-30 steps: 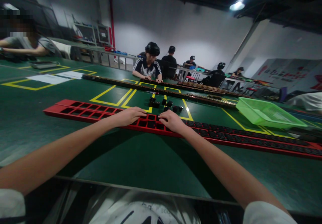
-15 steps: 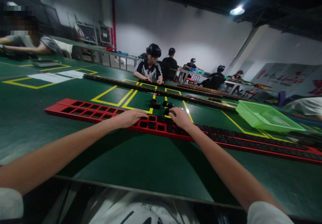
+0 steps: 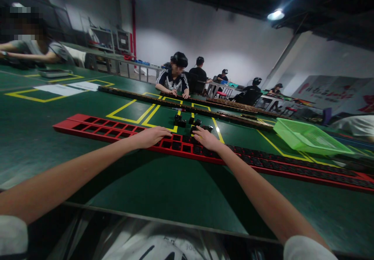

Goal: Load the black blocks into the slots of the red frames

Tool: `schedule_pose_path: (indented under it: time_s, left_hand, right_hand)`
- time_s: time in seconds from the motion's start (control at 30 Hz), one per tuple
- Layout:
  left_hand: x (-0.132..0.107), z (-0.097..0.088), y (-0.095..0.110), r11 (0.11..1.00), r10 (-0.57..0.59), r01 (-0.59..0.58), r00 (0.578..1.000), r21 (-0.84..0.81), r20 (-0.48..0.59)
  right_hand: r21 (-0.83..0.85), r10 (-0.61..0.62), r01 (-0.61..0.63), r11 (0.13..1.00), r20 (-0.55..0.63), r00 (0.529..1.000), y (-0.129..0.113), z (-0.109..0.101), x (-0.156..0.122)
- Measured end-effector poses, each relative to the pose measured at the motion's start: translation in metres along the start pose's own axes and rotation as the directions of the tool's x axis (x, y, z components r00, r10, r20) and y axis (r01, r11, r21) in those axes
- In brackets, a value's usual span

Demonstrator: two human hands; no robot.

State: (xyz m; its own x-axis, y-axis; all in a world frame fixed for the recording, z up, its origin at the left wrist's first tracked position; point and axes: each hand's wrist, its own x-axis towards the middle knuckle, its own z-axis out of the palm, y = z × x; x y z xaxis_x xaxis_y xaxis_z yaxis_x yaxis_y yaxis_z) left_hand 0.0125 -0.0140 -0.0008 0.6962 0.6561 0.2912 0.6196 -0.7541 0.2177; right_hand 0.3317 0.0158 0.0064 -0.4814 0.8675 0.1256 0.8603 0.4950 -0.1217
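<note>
A long red slotted tray (image 3: 96, 126) lies across the green table in front of me. Its left slots are empty and its right stretch (image 3: 292, 162) holds several small black parts. My left hand (image 3: 152, 136) rests flat on the tray where the empty slots end, fingers stretched and holding nothing. My right hand (image 3: 208, 140) sits on the tray's far edge. Its fingers are drawn together at a small black part (image 3: 194, 130). A few loose black parts (image 3: 179, 120) lie just beyond the tray inside yellow floor lines.
A green plastic basket (image 3: 306, 137) stands tilted at the right. A second long tray (image 3: 187, 106) runs across the table further back, where a person (image 3: 174, 81) sits working. Other people sit at tables behind and at the far left (image 3: 29, 49).
My right hand went forward from the tray to the loose black parts and has drawn slightly back. My left hand has stayed on the tray.
</note>
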Motion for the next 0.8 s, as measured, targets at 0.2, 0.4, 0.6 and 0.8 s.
schedule_pose_path:
  time_s: [0.2, 0.4, 0.6, 0.8]
  left_hand:
    - [0.0000, 0.0002, -0.0016, 1.000, 0.026, -0.026, 1.000, 0.001, -0.014]
    - [-0.0004, -0.0001, -0.0005, 1.000, 0.002, -0.002, 1.000, -0.007, 0.005]
    - [0.0003, 0.0013, -0.0020, 1.000, -0.003, 0.003, 1.000, -0.017, 0.005]
    - [-0.0010, 0.0000, -0.0013, 1.000, 0.011, -0.011, 1.000, -0.022, 0.002]
  right_hand:
    - [-0.097, -0.050, 0.038, 0.995, -0.131, 0.990, -0.0015, 0.0005, -0.0024]
    - [-0.033, -0.067, 0.064, 0.997, -0.098, 0.993, -0.0023, -0.0007, -0.0029]
    - [0.008, -0.062, 0.064, 0.998, -0.190, 0.980, -0.0026, 0.0008, -0.0031]
    - [0.081, -0.043, 0.081, 0.993, -0.388, 0.920, 0.0007, 0.0023, -0.0029]
